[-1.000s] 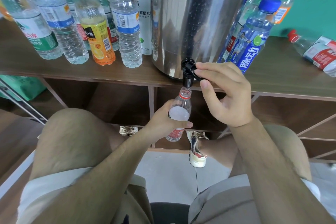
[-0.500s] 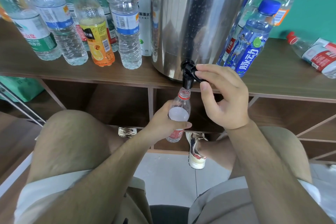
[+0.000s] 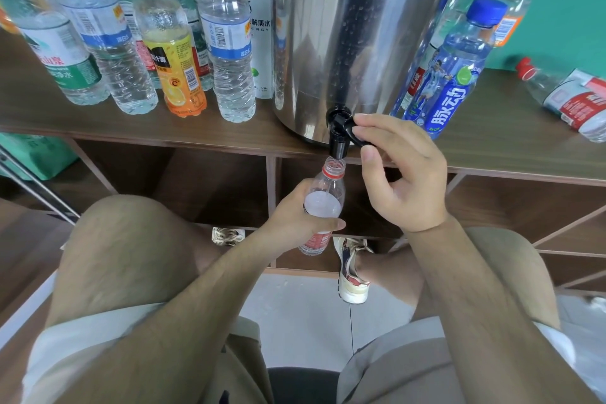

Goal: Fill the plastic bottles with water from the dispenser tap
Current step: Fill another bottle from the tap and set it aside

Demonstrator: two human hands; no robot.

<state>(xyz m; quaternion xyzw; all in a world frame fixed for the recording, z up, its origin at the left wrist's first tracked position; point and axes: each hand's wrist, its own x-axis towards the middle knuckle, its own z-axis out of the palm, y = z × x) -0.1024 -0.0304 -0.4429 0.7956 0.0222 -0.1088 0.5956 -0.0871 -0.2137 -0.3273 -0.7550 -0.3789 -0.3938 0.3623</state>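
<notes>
My left grip (image 3: 305, 223) is wrapped round the small bottle (image 3: 326, 188), its mouth right under the tap (image 3: 337, 143) just above. My right grip (image 3: 403, 174) is pinching the lever (image 3: 355, 138). Water looks near the shoulder, so I'd say this one's nearly done.

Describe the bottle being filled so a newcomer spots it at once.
Find the big steel dispenser on the wooden shelf. Directly under its black tap, a small clear bottle sits in the grip of the left hand. Unlike the bottles on the shelf, it's held below the shelf edge, open-topped, with a red neck ring.
</notes>
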